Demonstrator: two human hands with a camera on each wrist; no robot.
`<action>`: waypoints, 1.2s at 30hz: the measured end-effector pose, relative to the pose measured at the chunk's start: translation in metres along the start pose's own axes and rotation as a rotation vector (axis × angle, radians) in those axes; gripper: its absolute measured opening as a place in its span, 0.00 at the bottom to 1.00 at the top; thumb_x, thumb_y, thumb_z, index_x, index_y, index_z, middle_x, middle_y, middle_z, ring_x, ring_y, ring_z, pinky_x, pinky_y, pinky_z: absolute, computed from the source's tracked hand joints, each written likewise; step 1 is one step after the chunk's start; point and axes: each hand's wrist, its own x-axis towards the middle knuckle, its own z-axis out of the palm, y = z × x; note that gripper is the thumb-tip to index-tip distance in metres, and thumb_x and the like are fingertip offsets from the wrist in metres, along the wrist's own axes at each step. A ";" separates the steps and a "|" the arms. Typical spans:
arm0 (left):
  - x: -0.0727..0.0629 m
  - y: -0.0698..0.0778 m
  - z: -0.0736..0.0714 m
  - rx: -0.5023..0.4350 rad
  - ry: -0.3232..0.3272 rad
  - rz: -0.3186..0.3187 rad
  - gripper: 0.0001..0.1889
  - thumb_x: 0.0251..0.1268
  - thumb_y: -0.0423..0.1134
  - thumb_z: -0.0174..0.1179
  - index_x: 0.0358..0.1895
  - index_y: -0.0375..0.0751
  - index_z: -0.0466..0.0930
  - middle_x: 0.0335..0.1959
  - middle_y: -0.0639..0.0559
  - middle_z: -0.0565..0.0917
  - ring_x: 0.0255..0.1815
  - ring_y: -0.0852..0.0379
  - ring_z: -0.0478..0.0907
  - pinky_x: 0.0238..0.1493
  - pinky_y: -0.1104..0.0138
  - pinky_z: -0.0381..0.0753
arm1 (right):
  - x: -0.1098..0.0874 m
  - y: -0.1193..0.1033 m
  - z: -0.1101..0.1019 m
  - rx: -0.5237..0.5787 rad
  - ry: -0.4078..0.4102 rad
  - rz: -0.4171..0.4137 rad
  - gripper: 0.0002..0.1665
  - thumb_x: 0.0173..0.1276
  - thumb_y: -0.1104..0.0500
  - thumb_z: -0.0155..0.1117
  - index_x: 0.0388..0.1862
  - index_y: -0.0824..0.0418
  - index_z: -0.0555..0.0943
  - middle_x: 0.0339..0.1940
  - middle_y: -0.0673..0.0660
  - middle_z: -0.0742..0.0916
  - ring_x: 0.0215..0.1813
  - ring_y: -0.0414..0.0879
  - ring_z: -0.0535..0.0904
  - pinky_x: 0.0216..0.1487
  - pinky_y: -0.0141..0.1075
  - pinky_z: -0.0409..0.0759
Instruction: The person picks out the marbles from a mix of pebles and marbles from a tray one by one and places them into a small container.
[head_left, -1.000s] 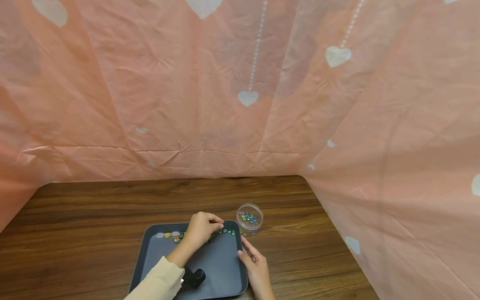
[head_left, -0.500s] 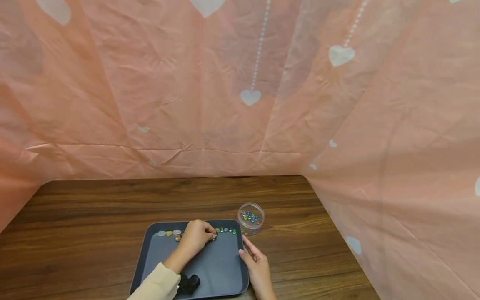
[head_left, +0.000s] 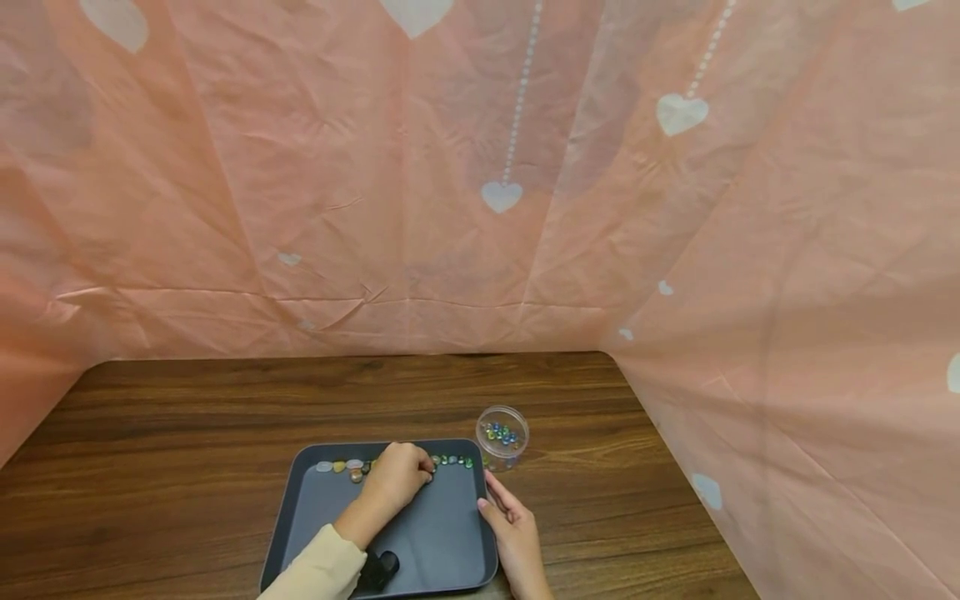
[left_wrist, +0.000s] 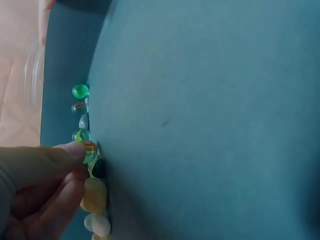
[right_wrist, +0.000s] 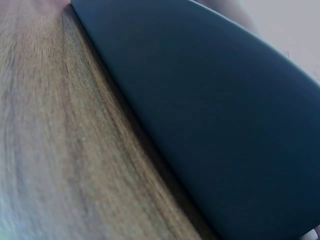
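Observation:
In the head view my left hand (head_left: 393,477) reaches over the dark grey tray (head_left: 442,533) to its far side. The left wrist view shows its thumb and finger pinching a clear glass marble (left_wrist: 90,151) with orange stripes. Beside that marble, a row of marbles and stones runs along the tray's wall, including a green marble (left_wrist: 80,91), a dark stone (left_wrist: 99,169) and a tan stone (left_wrist: 94,195). My right hand (head_left: 513,537) grips the tray's right edge, thumb at the rim and fingers along the outside. The right wrist view holds mostly the tray's outer wall (right_wrist: 200,110).
A clear round tub (head_left: 502,408) with several marbles stands just outside the tray's far right corner. The tray lies on a brown wooden table (head_left: 225,408). A pink cloth with hearts (head_left: 450,275) hangs behind the table and along its right side.
My left hand has moved left along the far row from near the right corner, uncovering marbles there, then shifted only slightly. The right hand stays at the tray's edge.

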 end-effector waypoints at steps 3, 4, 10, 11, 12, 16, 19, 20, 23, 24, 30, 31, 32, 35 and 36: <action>0.002 -0.005 0.000 -0.110 0.002 -0.014 0.03 0.50 0.29 0.73 0.25 0.41 0.89 0.26 0.52 0.88 0.26 0.63 0.78 0.27 0.69 0.77 | 0.000 0.000 -0.001 0.001 -0.001 0.003 0.31 0.71 0.62 0.61 0.71 0.71 0.68 0.71 0.69 0.73 0.72 0.55 0.69 0.56 0.24 0.76; 0.003 -0.007 0.000 -0.164 0.000 -0.033 0.03 0.49 0.30 0.73 0.25 0.41 0.89 0.25 0.52 0.88 0.25 0.63 0.77 0.26 0.70 0.76 | 0.000 0.000 -0.001 -0.001 -0.002 0.004 0.31 0.71 0.62 0.61 0.71 0.70 0.68 0.71 0.69 0.73 0.72 0.55 0.70 0.56 0.24 0.76; 0.008 -0.009 -0.006 -0.610 -0.057 -0.253 0.07 0.53 0.35 0.74 0.34 0.36 0.90 0.27 0.46 0.89 0.23 0.59 0.78 0.25 0.67 0.76 | 0.000 0.002 -0.001 -0.012 0.003 0.005 0.31 0.72 0.62 0.60 0.71 0.70 0.69 0.71 0.69 0.73 0.70 0.53 0.71 0.56 0.25 0.77; 0.009 -0.008 -0.008 -0.681 -0.069 -0.289 0.09 0.54 0.36 0.73 0.36 0.35 0.90 0.28 0.45 0.89 0.24 0.58 0.79 0.26 0.66 0.77 | 0.000 0.002 -0.001 -0.011 0.006 0.006 0.31 0.72 0.62 0.60 0.71 0.70 0.69 0.71 0.69 0.73 0.70 0.52 0.71 0.55 0.25 0.77; 0.010 -0.007 -0.009 -0.748 -0.080 -0.322 0.11 0.55 0.37 0.72 0.39 0.34 0.89 0.30 0.44 0.90 0.26 0.58 0.80 0.27 0.65 0.77 | 0.000 0.002 -0.001 -0.008 0.007 0.006 0.31 0.72 0.62 0.60 0.71 0.70 0.69 0.71 0.69 0.73 0.70 0.51 0.71 0.55 0.25 0.77; 0.014 -0.004 -0.010 -0.980 -0.104 -0.384 0.18 0.61 0.37 0.69 0.50 0.27 0.84 0.39 0.45 0.90 0.37 0.57 0.86 0.43 0.62 0.86 | 0.000 0.003 -0.001 -0.005 0.008 0.004 0.31 0.72 0.62 0.60 0.71 0.70 0.69 0.70 0.68 0.74 0.69 0.49 0.73 0.55 0.25 0.78; 0.018 0.000 -0.009 -1.104 -0.117 -0.385 0.22 0.64 0.34 0.66 0.56 0.21 0.78 0.44 0.45 0.89 0.45 0.58 0.87 0.56 0.60 0.83 | 0.000 0.003 -0.001 -0.010 0.011 0.005 0.31 0.71 0.62 0.61 0.71 0.69 0.69 0.70 0.68 0.74 0.68 0.48 0.74 0.55 0.25 0.78; 0.020 0.001 -0.009 -1.127 -0.120 -0.382 0.23 0.65 0.34 0.65 0.58 0.21 0.77 0.45 0.44 0.89 0.46 0.58 0.87 0.57 0.60 0.81 | 0.000 0.003 -0.001 -0.010 0.013 0.007 0.30 0.71 0.61 0.61 0.70 0.69 0.70 0.70 0.68 0.74 0.67 0.48 0.74 0.54 0.25 0.78; 0.026 0.005 -0.008 -1.171 -0.122 -0.371 0.22 0.66 0.33 0.64 0.59 0.21 0.76 0.50 0.39 0.87 0.51 0.54 0.86 0.60 0.60 0.80 | 0.000 0.003 -0.001 -0.007 0.015 0.007 0.30 0.71 0.62 0.61 0.70 0.69 0.70 0.70 0.68 0.75 0.68 0.49 0.74 0.54 0.25 0.78; 0.028 0.007 -0.008 -1.180 -0.121 -0.368 0.22 0.66 0.33 0.63 0.59 0.21 0.76 0.51 0.39 0.86 0.52 0.52 0.85 0.60 0.60 0.79 | 0.000 0.003 0.000 -0.006 0.015 0.008 0.30 0.71 0.62 0.61 0.70 0.69 0.70 0.70 0.68 0.74 0.68 0.50 0.74 0.54 0.25 0.78; 0.041 0.021 -0.006 -1.218 -0.119 -0.363 0.19 0.66 0.31 0.63 0.57 0.23 0.78 0.47 0.45 0.87 0.52 0.53 0.85 0.58 0.64 0.81 | 0.000 0.003 0.000 -0.002 0.011 0.011 0.30 0.72 0.61 0.61 0.70 0.69 0.70 0.70 0.68 0.75 0.68 0.51 0.75 0.54 0.28 0.80; 0.043 0.023 -0.005 -1.226 -0.117 -0.362 0.19 0.66 0.31 0.63 0.57 0.22 0.78 0.46 0.45 0.87 0.50 0.55 0.86 0.57 0.64 0.81 | 0.000 0.003 0.000 0.000 0.012 0.011 0.30 0.72 0.61 0.61 0.70 0.69 0.70 0.69 0.68 0.75 0.67 0.51 0.76 0.54 0.28 0.80; 0.045 0.025 -0.004 -1.237 -0.113 -0.361 0.19 0.66 0.30 0.63 0.56 0.22 0.78 0.46 0.46 0.87 0.48 0.57 0.86 0.56 0.65 0.82 | 0.000 0.002 0.000 0.000 0.012 0.010 0.30 0.71 0.61 0.61 0.70 0.69 0.70 0.69 0.68 0.75 0.67 0.50 0.76 0.54 0.28 0.80; 0.052 0.031 0.002 -1.259 -0.103 -0.363 0.18 0.65 0.29 0.63 0.55 0.20 0.78 0.43 0.46 0.88 0.43 0.61 0.86 0.53 0.67 0.83 | 0.000 0.003 -0.001 0.003 0.014 0.009 0.30 0.71 0.60 0.62 0.70 0.69 0.70 0.69 0.68 0.75 0.66 0.48 0.77 0.54 0.27 0.80; 0.054 0.033 0.004 -1.254 -0.102 -0.365 0.18 0.65 0.29 0.63 0.55 0.20 0.78 0.43 0.46 0.88 0.42 0.61 0.86 0.52 0.67 0.83 | -0.001 0.003 0.000 0.006 0.013 0.010 0.30 0.71 0.60 0.61 0.70 0.69 0.70 0.69 0.68 0.75 0.66 0.48 0.77 0.54 0.27 0.80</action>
